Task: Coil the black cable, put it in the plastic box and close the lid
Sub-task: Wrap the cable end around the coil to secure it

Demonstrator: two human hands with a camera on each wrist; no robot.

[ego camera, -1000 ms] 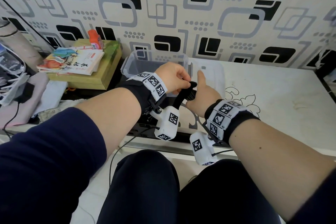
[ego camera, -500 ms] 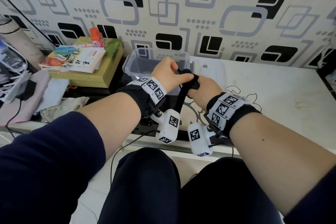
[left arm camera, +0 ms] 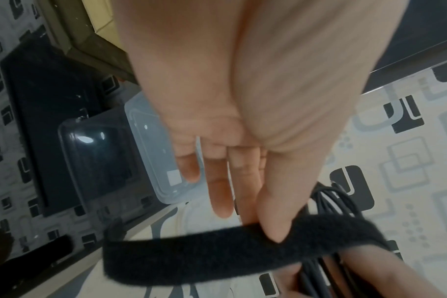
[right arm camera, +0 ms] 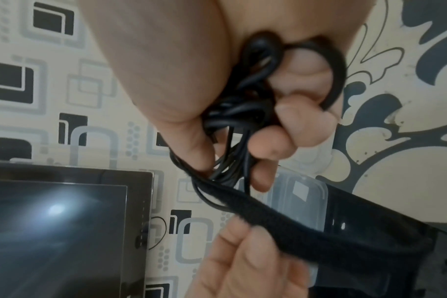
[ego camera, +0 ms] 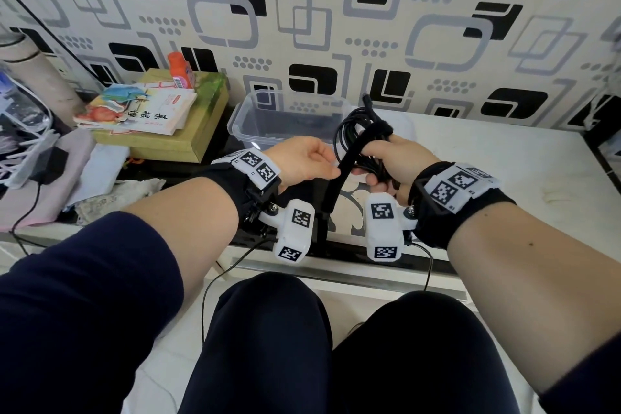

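Curled tight, the right hand (ego camera: 391,158) grips the coiled black cable (ego camera: 349,131) above the near edge of the table (ego camera: 504,158). Beside it the left hand (ego camera: 302,165) pinches a black fabric strap (ego camera: 339,178) looped over the coil. Behind them the clear plastic box (ego camera: 255,118) stands open near the wall, lid (ego camera: 408,126) alongside. Writing on the books (ego camera: 141,111) at the left is not legible to me.
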